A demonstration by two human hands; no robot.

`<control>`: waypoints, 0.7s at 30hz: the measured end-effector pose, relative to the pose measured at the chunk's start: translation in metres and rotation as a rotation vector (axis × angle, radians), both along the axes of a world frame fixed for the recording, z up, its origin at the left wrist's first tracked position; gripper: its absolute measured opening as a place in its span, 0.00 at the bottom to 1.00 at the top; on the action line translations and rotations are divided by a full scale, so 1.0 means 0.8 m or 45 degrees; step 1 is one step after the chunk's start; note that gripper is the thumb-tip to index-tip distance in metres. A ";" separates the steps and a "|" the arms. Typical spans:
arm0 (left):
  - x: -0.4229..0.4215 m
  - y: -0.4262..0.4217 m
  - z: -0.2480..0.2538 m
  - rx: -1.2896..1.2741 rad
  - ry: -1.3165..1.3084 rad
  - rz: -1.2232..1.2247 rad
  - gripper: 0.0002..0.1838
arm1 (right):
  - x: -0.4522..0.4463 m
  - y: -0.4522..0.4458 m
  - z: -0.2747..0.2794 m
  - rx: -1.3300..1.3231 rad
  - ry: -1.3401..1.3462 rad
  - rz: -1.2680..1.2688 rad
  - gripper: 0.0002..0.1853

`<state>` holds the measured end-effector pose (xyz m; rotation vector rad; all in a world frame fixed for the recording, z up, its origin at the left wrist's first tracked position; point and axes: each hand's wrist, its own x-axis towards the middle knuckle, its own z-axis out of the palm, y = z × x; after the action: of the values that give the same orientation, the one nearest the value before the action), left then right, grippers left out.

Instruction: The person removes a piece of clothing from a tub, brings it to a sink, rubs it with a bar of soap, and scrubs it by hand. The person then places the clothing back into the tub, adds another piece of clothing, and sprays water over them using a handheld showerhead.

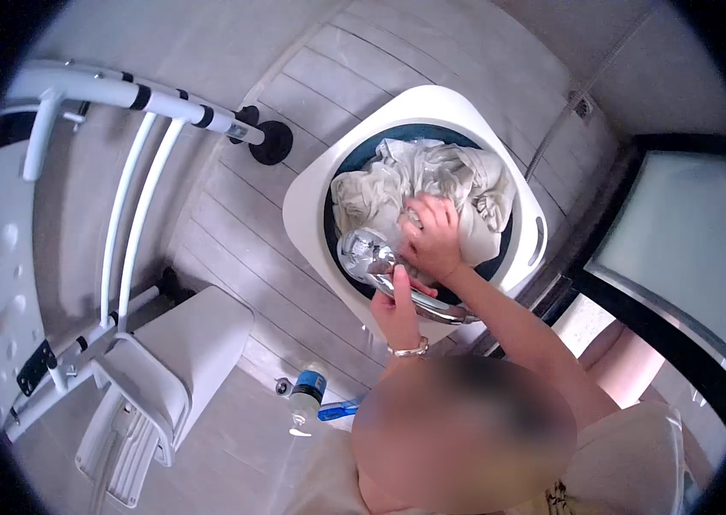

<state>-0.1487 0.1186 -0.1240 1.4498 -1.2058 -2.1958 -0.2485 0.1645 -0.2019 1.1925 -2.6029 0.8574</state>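
A white tub (303,202) with a dark teal inner wall stands on the floor, filled with a heap of pale cloth (397,176). My left hand (396,316), with a bracelet at its wrist, is closed around the handle of a chrome shower head (369,254). The shower head is held over the near side of the tub, close to the cloth. My right hand (433,236) rests on the middle of the cloth with curled fingers, gripping some of it. The spray face and any water flow cannot be made out.
On the floor at the near left are a clear bottle (308,388) with a blue label and a blue-handled item (337,410). A white tubular frame (114,223) with black feet and a grey-white seat (200,352) stand left. A glass-panelled dark frame (680,240) is right.
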 end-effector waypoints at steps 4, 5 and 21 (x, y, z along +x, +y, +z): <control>-0.013 -0.005 -0.013 0.050 -0.011 -0.041 0.13 | -0.034 -0.028 -0.014 0.381 -0.279 0.064 0.13; -0.016 -0.006 -0.016 0.060 -0.015 -0.074 0.14 | -0.041 -0.035 -0.031 0.272 -0.350 0.030 0.12; 0.018 0.016 -0.002 -0.021 0.020 0.241 0.19 | -0.115 -0.078 -0.021 0.445 -0.484 0.064 0.21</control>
<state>-0.1342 0.1315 -0.1257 1.4718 -1.0327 -2.0624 -0.3407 0.1023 -0.2184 1.2880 -3.1461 0.7152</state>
